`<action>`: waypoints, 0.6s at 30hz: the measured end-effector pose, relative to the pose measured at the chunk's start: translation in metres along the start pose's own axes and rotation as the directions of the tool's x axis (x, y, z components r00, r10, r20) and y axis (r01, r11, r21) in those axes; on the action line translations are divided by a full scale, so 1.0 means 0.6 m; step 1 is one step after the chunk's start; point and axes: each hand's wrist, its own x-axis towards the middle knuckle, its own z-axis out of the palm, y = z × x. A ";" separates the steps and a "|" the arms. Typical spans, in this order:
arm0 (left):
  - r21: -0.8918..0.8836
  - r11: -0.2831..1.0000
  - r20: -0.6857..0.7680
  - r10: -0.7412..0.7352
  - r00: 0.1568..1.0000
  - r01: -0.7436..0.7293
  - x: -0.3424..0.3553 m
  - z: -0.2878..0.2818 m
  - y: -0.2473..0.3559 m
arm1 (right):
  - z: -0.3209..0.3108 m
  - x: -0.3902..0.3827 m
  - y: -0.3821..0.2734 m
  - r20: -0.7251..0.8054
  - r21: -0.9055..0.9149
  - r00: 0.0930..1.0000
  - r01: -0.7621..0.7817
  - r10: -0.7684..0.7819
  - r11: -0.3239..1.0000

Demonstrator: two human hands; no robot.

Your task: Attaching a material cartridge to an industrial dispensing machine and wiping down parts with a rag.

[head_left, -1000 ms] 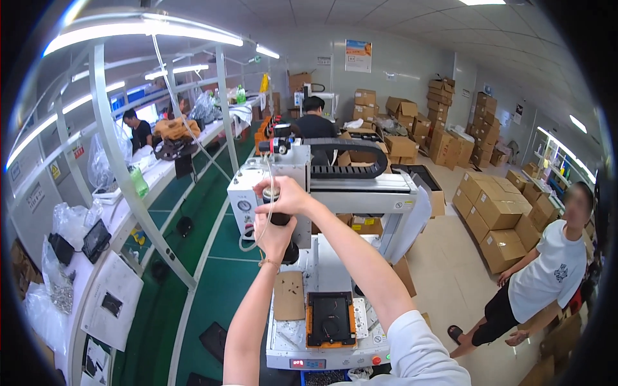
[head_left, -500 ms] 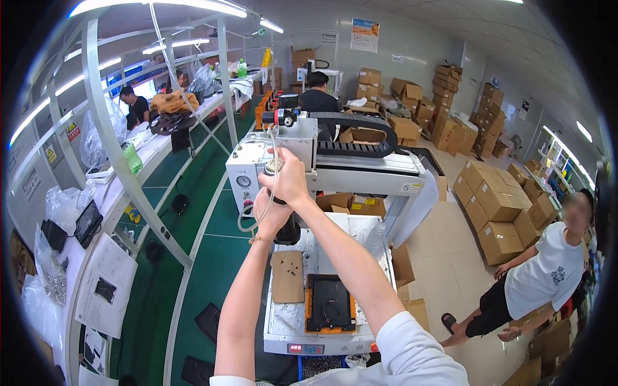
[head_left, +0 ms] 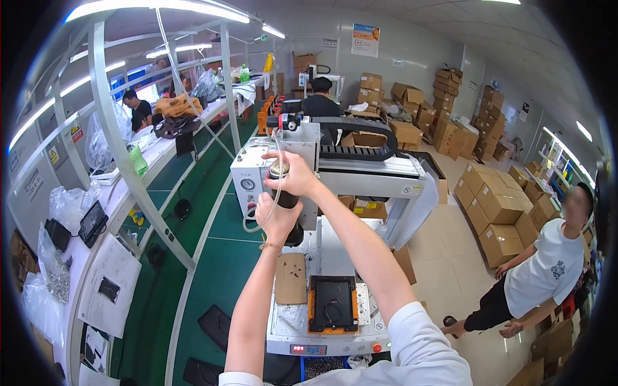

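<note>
Both my hands are on an upright black cylindrical tool [head_left: 288, 197] at the front of a white benchtop machine [head_left: 250, 168]. My right hand [head_left: 297, 175] wraps round its upper end, just below the pale round top. Lower down, my left hand [head_left: 278, 219] closes round the tool's body. A clear hose [head_left: 278, 141] loops down past the fingers. The tool's dark lower end [head_left: 295, 238] shows beneath my left hand. Below on the machine bed lie a brown cardboard piece [head_left: 291, 278] with small dark bits and an orange-edged black tray [head_left: 333, 304] holding a thin dark cable.
A black cable chain [head_left: 358, 136] runs along the machine's arm to the right. A long white workbench [head_left: 71, 283] with plastic bags stands left. Stacked cartons [head_left: 496, 212] are at right, near a standing person [head_left: 544, 270]. Another person [head_left: 317, 103] is beyond the machine.
The view has shifted slightly. My hands stay on the black tool; my right hand sits a little higher relative to the left, and more of the tool's body shows between them.
</note>
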 end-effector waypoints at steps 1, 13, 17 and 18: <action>-0.007 1.000 -0.004 0.005 1.000 -0.005 0.002 0.001 -0.002 | 0.005 -0.004 0.002 -0.003 -0.008 1.000 0.005 -0.005 1.000; -0.325 0.945 0.015 -0.025 1.000 0.028 -0.005 0.005 -0.018 | 0.031 -0.013 -0.028 -0.322 -0.139 0.946 -0.077 0.029 0.987; -0.120 0.985 -0.077 -0.134 0.988 0.124 -0.020 0.010 0.022 | -0.009 -0.006 -0.011 0.009 0.019 1.000 0.026 -0.026 0.999; -0.123 0.985 -0.077 -0.130 0.988 0.120 -0.021 0.009 0.026 | -0.012 -0.003 -0.006 0.024 0.020 0.999 0.045 -0.046 0.999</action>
